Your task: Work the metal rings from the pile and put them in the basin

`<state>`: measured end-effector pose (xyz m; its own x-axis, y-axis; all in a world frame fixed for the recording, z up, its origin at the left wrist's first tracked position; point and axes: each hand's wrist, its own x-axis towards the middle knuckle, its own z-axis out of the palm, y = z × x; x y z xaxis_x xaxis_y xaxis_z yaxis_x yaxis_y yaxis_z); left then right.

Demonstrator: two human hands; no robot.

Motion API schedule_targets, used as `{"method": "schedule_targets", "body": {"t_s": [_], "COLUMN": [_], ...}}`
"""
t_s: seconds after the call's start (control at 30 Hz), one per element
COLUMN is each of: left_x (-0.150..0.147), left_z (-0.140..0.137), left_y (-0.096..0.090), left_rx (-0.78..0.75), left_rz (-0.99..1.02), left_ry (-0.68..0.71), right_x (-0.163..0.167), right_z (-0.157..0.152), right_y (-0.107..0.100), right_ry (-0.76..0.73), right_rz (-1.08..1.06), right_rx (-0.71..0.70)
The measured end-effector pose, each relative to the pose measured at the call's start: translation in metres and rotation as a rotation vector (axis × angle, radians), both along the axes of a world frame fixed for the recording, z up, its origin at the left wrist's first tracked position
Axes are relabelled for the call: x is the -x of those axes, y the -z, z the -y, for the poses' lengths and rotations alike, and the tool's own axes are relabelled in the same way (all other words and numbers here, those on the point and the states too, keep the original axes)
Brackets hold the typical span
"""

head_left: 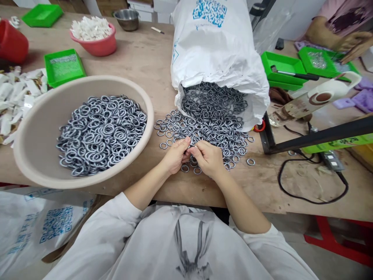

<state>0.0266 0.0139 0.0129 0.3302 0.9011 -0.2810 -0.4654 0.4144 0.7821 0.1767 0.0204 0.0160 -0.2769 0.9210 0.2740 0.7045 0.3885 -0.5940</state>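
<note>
Both my hands meet over the near edge of a pile of grey rings (215,130) on the table. My left hand (176,156) is closed, its thumb and fingers pinched on a ring that shows only as a thin edge. My right hand (207,157) is closed beside it, thumb and forefinger pinched at the same ring. The fingers hide most of it. Behind the pile, a white sack (215,50) lies with its mouth toward me, full of more rings. To the left, a large beige basin (37,155) holds a heap of similar rings.
Green trays (64,68), a red bowl (97,46) of white pieces and a metal bowl (127,19) stand at the back left. On the right are a black metal bar (320,136), a bottle (314,97) and a looped cable (313,202). Another person's hands (355,44) work beyond.
</note>
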Motion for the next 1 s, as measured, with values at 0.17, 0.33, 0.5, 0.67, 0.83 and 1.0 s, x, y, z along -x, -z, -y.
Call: {"method": "schedule_targets", "body": {"t_s": [0.17, 0.33, 0.5, 0.67, 0.83, 1.0], "left_x": [-0.003, -0.002, 0.008, 0.021, 0.02, 0.008], "left_z": [0.005, 0.002, -0.004, -0.016, -0.019, -0.011], "left_y": [-0.001, 0.002, -0.001, 0.0, 0.0, -0.001], "left_rx": [-0.008, 0.015, -0.066, -0.052, 0.048, -0.059], "left_rz": [0.011, -0.004, 0.01, -0.045, -0.118, -0.213], "left_ry": [0.113, 0.043, -0.021, -0.112, -0.164, -0.033], "right_x": [-0.011, 0.001, 0.007, 0.011, -0.005, -0.007], "right_z": [-0.012, -0.01, -0.043, -0.065, -0.057, -0.033], "right_y": [0.0, -0.004, -0.004, -0.003, -0.013, -0.019], "right_ry": [0.186, 0.002, 0.133, 0.149, 0.091, -0.056], "right_rz": [-0.201, -0.324, 0.041, 0.35, -0.081, -0.553], "right_rx": [0.034, 0.165, 0.147, 0.153, 0.36, 0.655]}}
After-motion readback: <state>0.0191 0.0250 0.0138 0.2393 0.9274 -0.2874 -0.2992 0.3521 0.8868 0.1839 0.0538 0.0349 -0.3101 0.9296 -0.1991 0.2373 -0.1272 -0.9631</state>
